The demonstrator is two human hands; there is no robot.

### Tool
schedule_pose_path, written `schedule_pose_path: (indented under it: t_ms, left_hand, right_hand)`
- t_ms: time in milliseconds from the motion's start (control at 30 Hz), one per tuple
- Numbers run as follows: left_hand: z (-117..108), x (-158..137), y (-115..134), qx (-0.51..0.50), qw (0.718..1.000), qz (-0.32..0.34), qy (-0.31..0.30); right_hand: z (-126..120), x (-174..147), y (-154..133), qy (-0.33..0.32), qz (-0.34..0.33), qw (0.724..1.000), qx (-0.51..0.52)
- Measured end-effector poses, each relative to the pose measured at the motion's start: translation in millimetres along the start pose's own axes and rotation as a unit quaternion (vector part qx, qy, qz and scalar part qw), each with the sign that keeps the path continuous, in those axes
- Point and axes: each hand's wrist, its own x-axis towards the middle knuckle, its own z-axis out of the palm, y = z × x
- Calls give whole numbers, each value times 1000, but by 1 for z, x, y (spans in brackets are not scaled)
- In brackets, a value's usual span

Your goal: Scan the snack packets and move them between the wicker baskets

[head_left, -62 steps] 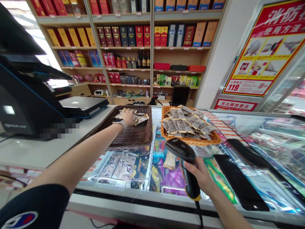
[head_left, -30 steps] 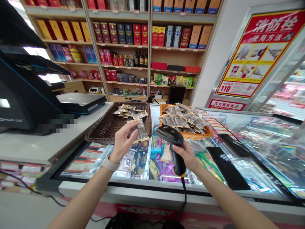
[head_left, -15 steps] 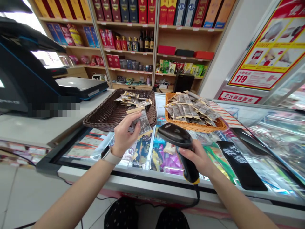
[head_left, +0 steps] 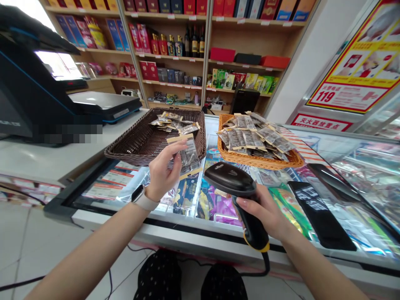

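On the freezer (head_left: 200, 246), a gap parts brown basket (head_left: 134, 143) and orange basket (head_left: 259, 162); the left hand (head_left: 165, 171) pinches a packet (head_left: 190, 157), the right hand (head_left: 268, 210) grips a scanner (head_left: 231, 178).

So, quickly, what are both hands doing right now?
Left hand: closed on a see-through packet with tan ends, held by thumb and fingers.
Right hand: closed around the handle of a black handheld scanner.

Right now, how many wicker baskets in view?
2: the brown basket, just beyond the left hand, and the orange basket, beyond the scanner. No others show; neither is fully hidden.
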Motion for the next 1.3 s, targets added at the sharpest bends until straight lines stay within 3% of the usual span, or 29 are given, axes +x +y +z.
schedule_pose_path:
  t_ms: [667,800,933,1067,1200,1300]
  left_hand:
    - [1,-2,-3,-33,999,-15,16]
    - [4,2,-3,-82,993,-52,66]
    - [14,36,3,-154,974,-122,115]
    - [46,95,12,-219,955,-195,38]
    - [108,148,23,-277,906,-290,-134]
    - [158,173,32,-275,881,-299,-242]
  right_hand:
    - [0,-4,-5,-17,-32,999,-9]
    - [-4,2,0,35,-39,998,23]
    - [-11,10,6,132,-55,984,104]
    - [-18,16,10,226,-97,956,159]
    - [-24,19,11,278,-126,931,201]
    - [-24,21,10,285,-141,923,218]
